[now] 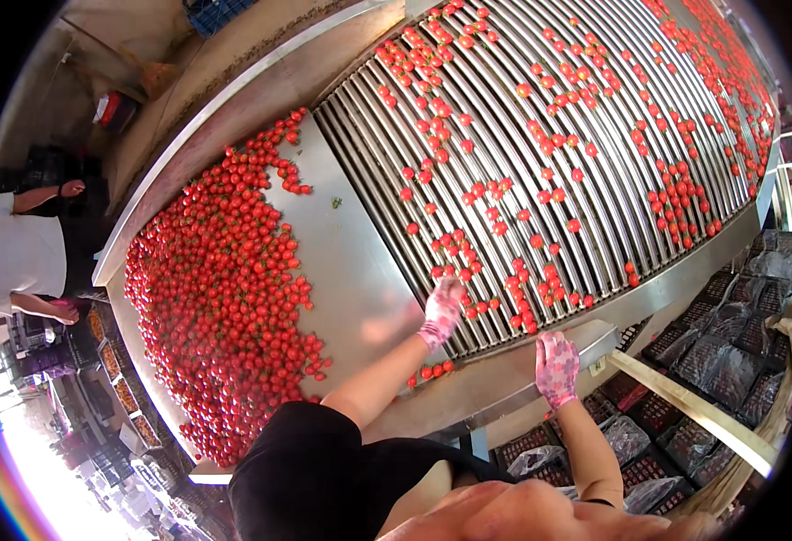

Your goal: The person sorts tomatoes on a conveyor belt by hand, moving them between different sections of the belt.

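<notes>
Many small red cherry tomatoes (225,261) are heaped on the left part of a smooth metal tray (351,234). More cherry tomatoes lie scattered in clusters over a bed of metal rollers (495,135). My left hand (443,314), in a pink patterned glove, reaches over the near end of the rollers where they meet the tray. Its fingers are stretched towards a cluster of tomatoes, and I see nothing held. At the near metal rim is my right hand (557,370), in a matching glove, fingers apart and nothing visible in them.
Metal side walls (468,397) border the tray and rollers. Dark crates (685,361), some under clear plastic, stand low at the right. A wooden bar (694,410) juts out beside my right arm. Another person in a white shirt (24,257) is at the far left.
</notes>
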`<control>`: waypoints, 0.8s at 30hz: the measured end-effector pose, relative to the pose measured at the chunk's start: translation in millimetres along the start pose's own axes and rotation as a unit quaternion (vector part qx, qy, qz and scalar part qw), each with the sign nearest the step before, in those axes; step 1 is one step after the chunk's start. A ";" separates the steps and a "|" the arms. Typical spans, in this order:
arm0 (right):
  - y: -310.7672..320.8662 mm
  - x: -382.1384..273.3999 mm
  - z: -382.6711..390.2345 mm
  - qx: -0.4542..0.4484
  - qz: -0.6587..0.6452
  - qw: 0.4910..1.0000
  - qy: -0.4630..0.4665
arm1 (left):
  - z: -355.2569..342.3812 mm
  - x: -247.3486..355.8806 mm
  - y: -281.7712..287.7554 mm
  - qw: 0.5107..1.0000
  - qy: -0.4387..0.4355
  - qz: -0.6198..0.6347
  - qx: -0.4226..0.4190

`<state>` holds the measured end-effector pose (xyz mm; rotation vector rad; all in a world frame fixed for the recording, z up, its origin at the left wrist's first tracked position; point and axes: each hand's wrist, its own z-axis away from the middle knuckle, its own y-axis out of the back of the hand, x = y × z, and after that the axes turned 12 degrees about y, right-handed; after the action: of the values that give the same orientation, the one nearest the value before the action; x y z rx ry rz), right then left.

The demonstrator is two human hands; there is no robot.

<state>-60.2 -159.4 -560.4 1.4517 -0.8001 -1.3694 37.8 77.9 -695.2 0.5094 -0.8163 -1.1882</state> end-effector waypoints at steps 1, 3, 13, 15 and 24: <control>-5.6 -1.0 -2.2 0.027 0.001 0.999 0.030 | 22.9 11.5 1.6 0.885 0.024 0.464 0.026; -44.2 -3.2 -11.4 0.128 -0.337 0.923 -0.137 | 59.7 46.4 19.7 0.880 -0.082 0.463 0.069; -58.4 -39.7 -158.8 -0.012 -0.782 0.562 -0.270 | -65.0 -170.0 46.1 0.412 0.191 0.885 0.100; -63.7 -15.3 -211.0 -0.023 -0.684 0.698 -0.211 | -77.9 -189.7 46.4 0.764 0.161 0.586 0.217; -86.4 -9.8 -589.2 0.161 -0.068 0.967 0.187 | -95.2 -194.1 56.4 0.910 0.226 0.056 0.343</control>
<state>501.4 -4.7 -684.7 1.9792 -0.7054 -1.0451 117.6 273.4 -768.4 1.2483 -0.8273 -0.6040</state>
